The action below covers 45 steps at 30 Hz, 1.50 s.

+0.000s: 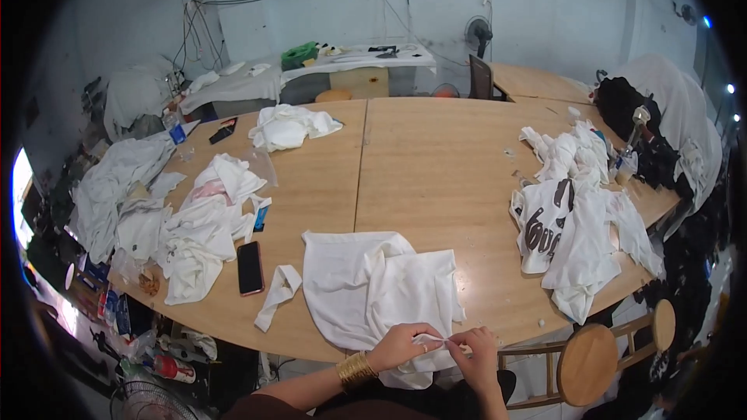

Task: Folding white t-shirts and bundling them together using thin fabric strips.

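A white garment [350, 288] lies partly folded on the near edge of the wooden table, one end hanging over toward me. My left hand [401, 348], with a wide gold bracelet on its wrist, pinches a bit of the white cloth. Close on its right, my right hand [476, 348] has its fingertips closed on the same small bit, so the two hands nearly meet. Too little shows to say which part of the garment this is. Left of the garment rests a loose white fabric strip [278, 295], with a dark phone [250, 268] just beyond it.
Heaped white clothes [214, 218] cover the table's left side, and more white garments [580, 241], one with dark print, lie on the right. A further white bundle [288, 126] sits at the far side. Wooden stools [587, 364] stand at the near right. A floor fan [152, 400] is at lower left.
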### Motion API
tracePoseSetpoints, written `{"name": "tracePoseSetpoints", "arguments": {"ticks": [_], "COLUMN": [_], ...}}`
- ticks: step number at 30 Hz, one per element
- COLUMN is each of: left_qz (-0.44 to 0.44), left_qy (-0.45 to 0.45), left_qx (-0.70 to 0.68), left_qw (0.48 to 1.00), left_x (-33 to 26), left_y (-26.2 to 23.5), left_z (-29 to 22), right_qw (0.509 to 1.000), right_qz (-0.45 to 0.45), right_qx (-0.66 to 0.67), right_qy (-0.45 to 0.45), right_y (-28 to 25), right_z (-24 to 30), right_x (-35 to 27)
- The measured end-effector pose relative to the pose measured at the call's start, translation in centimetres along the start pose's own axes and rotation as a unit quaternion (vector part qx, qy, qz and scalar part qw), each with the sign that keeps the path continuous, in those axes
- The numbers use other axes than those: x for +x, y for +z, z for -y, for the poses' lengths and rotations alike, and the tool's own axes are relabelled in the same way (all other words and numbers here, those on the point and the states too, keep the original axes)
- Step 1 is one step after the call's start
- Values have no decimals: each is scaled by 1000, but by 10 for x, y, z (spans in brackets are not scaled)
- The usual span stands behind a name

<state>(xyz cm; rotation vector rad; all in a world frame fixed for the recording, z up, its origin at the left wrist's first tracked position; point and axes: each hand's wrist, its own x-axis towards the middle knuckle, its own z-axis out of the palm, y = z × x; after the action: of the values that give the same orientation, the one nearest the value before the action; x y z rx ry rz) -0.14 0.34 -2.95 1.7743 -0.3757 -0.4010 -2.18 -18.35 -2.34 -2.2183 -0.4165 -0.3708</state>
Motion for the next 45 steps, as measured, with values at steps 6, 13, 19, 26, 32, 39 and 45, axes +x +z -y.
{"name": "tracePoseSetpoints", "arguments": {"ticks": [6, 13, 19, 26, 32, 39, 45], "left_qz": [-17, -64, -46, -103, -133, -164, -165], "left_qy": [2, 3, 2, 36, 31, 36, 10], "left_qx": [7, 10, 4, -2, 21, 10, 21], "left_qw": [1000, 998, 999, 994, 990, 986, 986], "left_x": [6, 3, -5, -10, -9, -23, -34], "left_y": [-5, -3, 8, 1, 7, 7, 8], "left_z": [-4, -3, -5, 1, 7, 0, -5], "right_qw": [999, 1000, 998, 995, 990, 984, 979], "right_qz": [11, 17, 29, 60, 47, 56, 64], "right_qx": [-41, -9, 25, 75, 118, 145, 173], "right_qy": [-20, -8, 42, 34, 58, 81, 85], "right_y": [4, 5, 10, 13, 13, 17, 16], "right_z": [-1, 3, -4, 10, -9, 7, 5], "right_x": [9, 7, -8, 1, 2, 4, -2]}}
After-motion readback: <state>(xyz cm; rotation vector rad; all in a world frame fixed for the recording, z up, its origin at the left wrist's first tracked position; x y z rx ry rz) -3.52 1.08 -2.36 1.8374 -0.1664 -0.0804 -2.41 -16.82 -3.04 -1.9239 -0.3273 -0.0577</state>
